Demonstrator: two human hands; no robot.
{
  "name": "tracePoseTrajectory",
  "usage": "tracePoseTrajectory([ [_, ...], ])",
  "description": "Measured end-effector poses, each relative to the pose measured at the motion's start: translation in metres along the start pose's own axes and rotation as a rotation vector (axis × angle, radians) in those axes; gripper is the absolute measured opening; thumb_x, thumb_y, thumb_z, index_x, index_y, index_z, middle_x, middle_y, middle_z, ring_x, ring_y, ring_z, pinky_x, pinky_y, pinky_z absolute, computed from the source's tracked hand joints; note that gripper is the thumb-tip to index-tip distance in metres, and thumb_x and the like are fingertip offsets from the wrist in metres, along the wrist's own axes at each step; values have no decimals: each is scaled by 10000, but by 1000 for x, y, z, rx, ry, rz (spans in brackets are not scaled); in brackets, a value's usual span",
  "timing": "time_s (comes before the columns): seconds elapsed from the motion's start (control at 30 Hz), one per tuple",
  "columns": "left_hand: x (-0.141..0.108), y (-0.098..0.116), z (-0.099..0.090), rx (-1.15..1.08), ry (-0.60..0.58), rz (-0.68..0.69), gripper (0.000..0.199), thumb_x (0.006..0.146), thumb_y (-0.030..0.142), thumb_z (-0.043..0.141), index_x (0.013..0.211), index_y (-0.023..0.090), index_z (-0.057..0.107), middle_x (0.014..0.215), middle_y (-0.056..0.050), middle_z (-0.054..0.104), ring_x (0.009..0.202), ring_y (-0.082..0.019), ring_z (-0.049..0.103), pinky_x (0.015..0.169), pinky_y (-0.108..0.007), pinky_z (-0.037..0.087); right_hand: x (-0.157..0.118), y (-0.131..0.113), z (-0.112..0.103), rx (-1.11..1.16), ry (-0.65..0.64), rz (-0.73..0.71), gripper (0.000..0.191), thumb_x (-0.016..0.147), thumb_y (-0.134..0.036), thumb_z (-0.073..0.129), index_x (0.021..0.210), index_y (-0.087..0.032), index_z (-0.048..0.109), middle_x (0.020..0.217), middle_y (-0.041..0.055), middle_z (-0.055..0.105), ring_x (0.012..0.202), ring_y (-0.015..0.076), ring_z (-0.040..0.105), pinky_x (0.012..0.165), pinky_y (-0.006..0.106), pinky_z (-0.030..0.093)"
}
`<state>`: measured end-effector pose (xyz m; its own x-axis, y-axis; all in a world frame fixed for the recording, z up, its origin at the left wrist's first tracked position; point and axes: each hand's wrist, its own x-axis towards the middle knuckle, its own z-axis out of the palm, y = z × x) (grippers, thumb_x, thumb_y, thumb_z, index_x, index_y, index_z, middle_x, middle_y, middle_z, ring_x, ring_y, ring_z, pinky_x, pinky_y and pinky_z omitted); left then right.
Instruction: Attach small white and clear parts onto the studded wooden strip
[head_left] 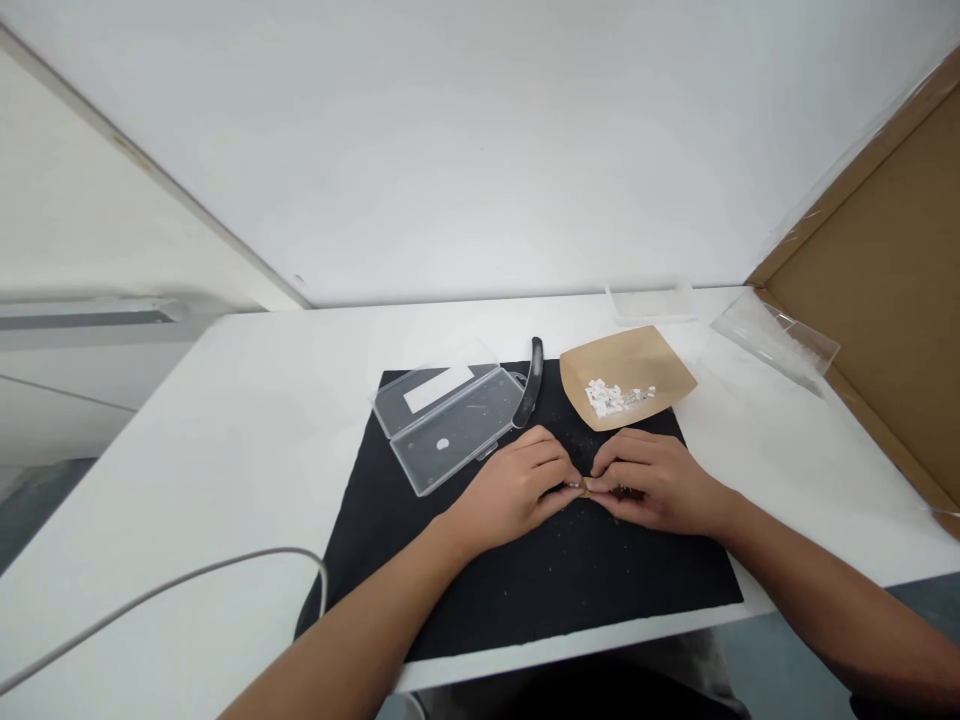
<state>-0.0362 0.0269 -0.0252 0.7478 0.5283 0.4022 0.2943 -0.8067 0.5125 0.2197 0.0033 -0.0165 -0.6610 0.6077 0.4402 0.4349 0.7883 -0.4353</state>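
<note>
My left hand (521, 485) and my right hand (656, 482) meet over the black mat (525, 590). Between their pinched fingertips is a small tan piece (586, 488), mostly hidden by the fingers. Just beyond my hands, a brown paper tray (637, 362) holds small white bits (611, 397). An open clear plastic case (450, 428) lies up and left of my left hand, with a white label on its lid and one small white bit inside. A curved black handle (534, 380) rests at the case's right edge.
Clear plastic containers lie at the back right, one near the wall (651, 303) and another (776, 340) beside a cardboard panel (885, 270). A grey cable (187, 577) crosses the white table (247, 450) at left. Tiny crumbs dot the mat.
</note>
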Motion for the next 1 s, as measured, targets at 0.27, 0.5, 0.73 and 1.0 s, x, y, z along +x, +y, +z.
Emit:
tracePoseTrajectory([
  [0.27, -1, 0, 0, -30, 36, -7, 139, 1032, 286, 642, 973, 185, 716, 916, -64, 744, 886, -192, 635, 838, -340, 525, 0, -5, 4, 8, -28, 69, 40, 1000, -210, 661, 1018, -245, 667, 971, 29, 760, 871, 174, 689, 761, 300, 538],
  [0.5, -1, 1, 0, -51, 49, -29, 181, 1039, 302, 627, 951, 182, 731, 851, -63, 735, 846, -190, 629, 807, -336, 534, -1, -9, 4, -12, -53, 198, 105, 947, -200, 696, 1019, -237, 628, 848, -9, 723, 778, 156, 658, 677, 268, 479],
  [0.73, -2, -1, 3, -91, 83, 5, 182, 1039, 296, 632, 964, 198, 767, 849, -54, 768, 828, -180, 646, 810, -346, 558, -2, -8, 7, -14, -32, 233, 211, 893, -158, 688, 1067, -242, 605, 872, -7, 723, 789, 162, 665, 686, 263, 472],
  [1.0, -2, -2, 5, -76, 79, 31, 206, 1037, 247, 629, 879, 195, 750, 783, -22, 748, 769, -157, 644, 853, -353, 559, -1, -9, 6, -9, -26, 202, 134, 920, -172, 676, 1022, -243, 626, 861, -15, 722, 787, 156, 651, 689, 264, 449],
])
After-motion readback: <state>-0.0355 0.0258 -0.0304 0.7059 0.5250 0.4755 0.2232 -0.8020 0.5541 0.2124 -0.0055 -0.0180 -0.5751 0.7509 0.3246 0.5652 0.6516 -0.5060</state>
